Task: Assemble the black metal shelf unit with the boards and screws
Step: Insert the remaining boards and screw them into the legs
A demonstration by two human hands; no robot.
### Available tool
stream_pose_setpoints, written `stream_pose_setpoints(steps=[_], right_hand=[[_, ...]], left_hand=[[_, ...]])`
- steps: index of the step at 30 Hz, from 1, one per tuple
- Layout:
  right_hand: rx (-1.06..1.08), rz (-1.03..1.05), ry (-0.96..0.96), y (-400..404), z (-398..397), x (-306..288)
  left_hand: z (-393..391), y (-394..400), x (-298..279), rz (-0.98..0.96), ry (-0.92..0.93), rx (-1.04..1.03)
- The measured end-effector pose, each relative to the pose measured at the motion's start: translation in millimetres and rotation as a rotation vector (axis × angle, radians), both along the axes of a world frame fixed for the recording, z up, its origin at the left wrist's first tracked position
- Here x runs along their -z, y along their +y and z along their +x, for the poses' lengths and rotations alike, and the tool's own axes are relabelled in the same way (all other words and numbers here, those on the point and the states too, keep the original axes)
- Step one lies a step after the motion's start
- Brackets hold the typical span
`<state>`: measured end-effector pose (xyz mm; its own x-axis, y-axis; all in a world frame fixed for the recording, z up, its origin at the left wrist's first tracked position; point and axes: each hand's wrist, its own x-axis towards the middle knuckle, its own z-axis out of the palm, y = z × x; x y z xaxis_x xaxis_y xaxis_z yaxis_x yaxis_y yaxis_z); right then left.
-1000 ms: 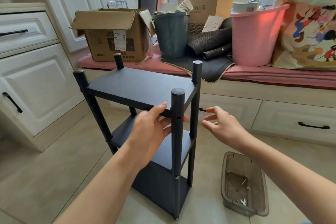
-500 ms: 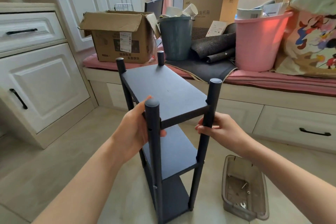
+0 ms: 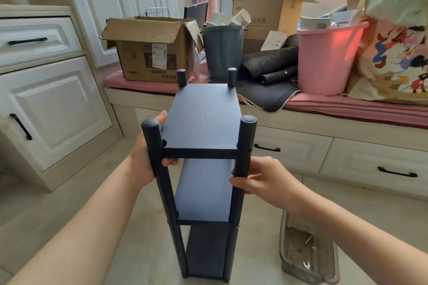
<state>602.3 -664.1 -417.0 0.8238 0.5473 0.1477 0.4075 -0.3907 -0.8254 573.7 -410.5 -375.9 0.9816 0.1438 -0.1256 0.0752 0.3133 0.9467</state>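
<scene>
The black shelf unit [image 3: 203, 120] stands upright on the tiled floor, its narrow end facing me, with three boards between four round posts. My left hand [image 3: 146, 157] grips the near left post [image 3: 155, 157] and the top board's left edge, thumb under the board. My right hand [image 3: 261, 178] grips the near right post [image 3: 243, 157] just below the top board. A clear plastic tray [image 3: 284, 250] on the floor at the right holds a few loose screws and a small wrench.
White cabinets [image 3: 46, 104] stand to the left. Behind the shelf runs a window bench with drawers [image 3: 347, 157], loaded with a cardboard box [image 3: 150, 53], a grey bin [image 3: 222, 51], a pink bucket [image 3: 326, 58] and a printed bag [image 3: 398, 53].
The shelf unit has turned from a diagonal stance until its narrow end faces me. My right hand went from open beside it to gripping the near right post.
</scene>
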Motion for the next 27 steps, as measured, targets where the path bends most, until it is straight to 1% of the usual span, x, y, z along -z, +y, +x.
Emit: stream_pose_setpoints(steps=[2, 4, 6, 8, 11, 12, 13, 15, 17, 19, 21, 23, 25, 27], right_hand=[[0.013, 0.001, 0.002, 4.6, -1.7, 1.9], [0.026, -0.007, -0.004, 9.1, -3.5, 3.7], [0.030, -0.011, -0.010, 13.1, -5.3, 5.1], [0.031, -0.013, -0.015, 17.0, -7.2, 5.2], [0.033, -0.018, -0.021, 22.1, -10.1, 4.4], [0.035, -0.020, -0.022, 23.1, -10.9, 4.2], [0.037, -0.022, -0.022, 23.6, -11.6, 4.0], [0.040, -0.024, -0.023, 23.9, -12.2, 3.5], [0.047, -0.026, -0.019, 23.5, -12.3, 4.1], [0.050, -0.024, -0.015, 23.8, -12.6, 4.7], [0.050, -0.023, -0.026, 24.9, -13.0, 5.5], [0.049, -0.025, -0.052, 25.9, -13.1, 6.2], [0.051, -0.024, -0.074, 26.2, -13.1, 6.6], [0.047, -0.026, -0.085, 25.5, -12.8, 6.7]], left_hand=[[0.9, 3.3, -0.2, -0.023, 0.042, -0.119], [-0.5, 5.2, 0.0, -0.005, 0.082, -0.386], [-6.4, 6.0, 1.4, 0.148, 0.094, -0.622], [-14.0, 4.6, 0.8, 0.276, 0.005, -0.733], [-27.2, -3.2, -4.7, 0.366, -0.213, -0.813], [-31.1, -6.7, -6.7, 0.443, -0.295, -0.835], [-35.2, -10.4, -7.5, 0.559, -0.364, -0.848], [-43.2, -17.6, -6.9, 0.846, -0.480, -0.862], [-48.5, -25.9, -6.3, 1.136, -0.618, -0.834], [-47.9, -36.4, -4.6, 1.391, -0.768, -0.722], [-44.3, -46.9, 0.5, 1.559, -0.862, -0.565], [-40.4, -54.4, 8.4, 1.714, -0.845, -0.423], [-36.3, -60.1, 13.4, 1.862, -0.770, -0.318], [-32.5, -63.8, 14.0, 1.962, -0.720, -0.292]])
